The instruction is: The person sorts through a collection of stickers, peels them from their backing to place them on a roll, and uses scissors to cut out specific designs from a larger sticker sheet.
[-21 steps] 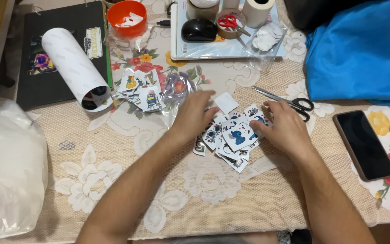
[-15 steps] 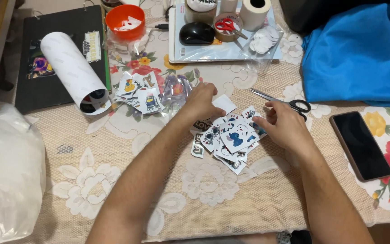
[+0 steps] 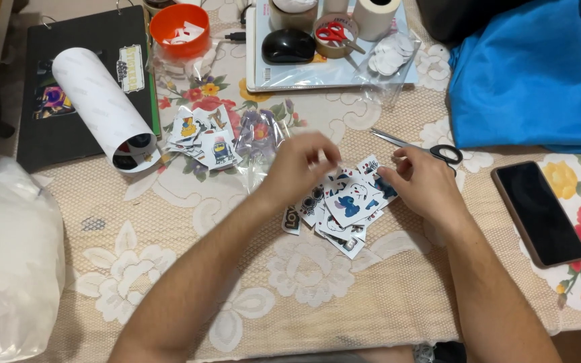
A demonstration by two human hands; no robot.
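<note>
Paper stickers (image 3: 351, 208) lie between both hands' loose, empty grips, left (image 3: 300, 165) and right (image 3: 421, 185).

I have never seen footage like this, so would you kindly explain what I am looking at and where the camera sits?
There is no machine here: a person works with two bare hands, and the one camera sits on their head, looking down at a table with a floral lace cloth. The left hand is raised just above a pile of stickers; it is blurred, so whether it holds anything is unclear. The right hand touches the pile's right edge. Around them lie a second sticker heap, a white paper roll, an orange cup, black scissors, a dark phone, blue cloth and a tray with a mouse and tape.
</note>
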